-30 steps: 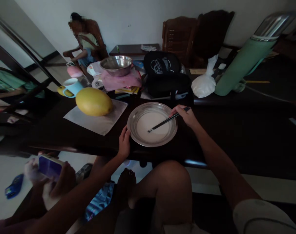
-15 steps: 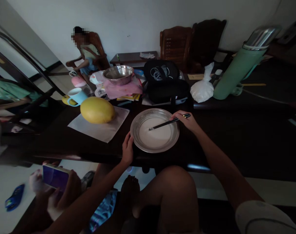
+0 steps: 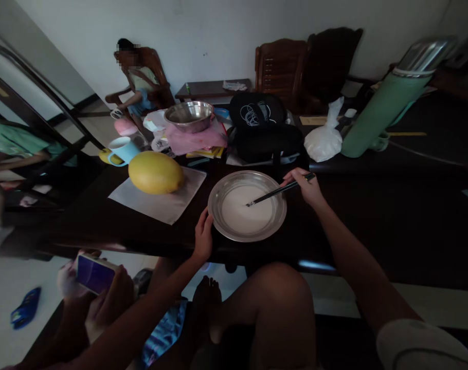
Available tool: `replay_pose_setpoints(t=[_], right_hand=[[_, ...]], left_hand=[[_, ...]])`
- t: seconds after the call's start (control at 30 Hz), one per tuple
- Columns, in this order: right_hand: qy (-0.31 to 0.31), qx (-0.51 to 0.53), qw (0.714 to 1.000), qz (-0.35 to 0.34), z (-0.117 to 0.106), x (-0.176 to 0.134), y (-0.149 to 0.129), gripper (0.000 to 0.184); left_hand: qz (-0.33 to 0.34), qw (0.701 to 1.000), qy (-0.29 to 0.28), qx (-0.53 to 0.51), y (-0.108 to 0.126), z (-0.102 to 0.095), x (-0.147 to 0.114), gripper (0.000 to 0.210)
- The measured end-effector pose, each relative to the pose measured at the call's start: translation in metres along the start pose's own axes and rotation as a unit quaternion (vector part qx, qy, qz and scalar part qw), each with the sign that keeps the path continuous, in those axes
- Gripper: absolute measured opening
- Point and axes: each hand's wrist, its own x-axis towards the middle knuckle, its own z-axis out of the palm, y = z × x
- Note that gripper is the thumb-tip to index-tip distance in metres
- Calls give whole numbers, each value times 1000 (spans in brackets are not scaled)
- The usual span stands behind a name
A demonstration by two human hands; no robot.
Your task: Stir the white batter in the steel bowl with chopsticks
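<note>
A round metal bowl (image 3: 274, 222) stands on the dark table near its front edge, with a smooth white liquid (image 3: 241, 216) inside. My left hand (image 3: 203, 236) grips the bowl's left side, its fingers at the rim. In my right hand (image 3: 305, 187), above the bowl's right rim, is a pair of dark chopsticks (image 3: 274, 192) held closed together. Their tips slant down to the left and meet the liquid near the middle of the bowl, with a little white stuff clinging to them.
Left of the bowl, a large yellow fruit (image 3: 156, 172) lies on a white sheet (image 3: 168, 208), near a light blue mug (image 3: 125, 150). Behind are a black case (image 3: 265, 141), a knotted bag of white powder (image 3: 323, 144) and a green thermos (image 3: 386, 115). Another person's hands hold a phone (image 3: 95, 272) at lower left.
My right hand has moved right and slightly back from the bowl, drawing the chopstick tips rightward through the liquid. My left hand stays at the bowl's left side.
</note>
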Motion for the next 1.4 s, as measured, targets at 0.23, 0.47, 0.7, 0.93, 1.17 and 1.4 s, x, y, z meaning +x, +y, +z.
replay_pose_setpoints(t=[0.23,0.47,0.7,0.93,1.17,1.4], right_hand=[[-79,-26,996,-9,3,-3,1,41],[-16,26,1000,7,1,0,3,44],[-41,-4,999,-5,1,-1,-2,39],[-55,28,998,-7,4,-3,1,42],[-45,-28,998,-46,0,-3,-5,33],[-66,41,996,-32,4,-8,-6,35]], left_hand=[[-17,1000,15,-6,-1,1,0,55],[-12,1000,18,2,-3,1,1,54],[-12,1000,8,-13,-9,0,1,55],[-11,1000,15,7,2,2,-1,52],[-10,1000,11,-6,-2,2,0,54],[2,1000,13,14,2,2,0,51]])
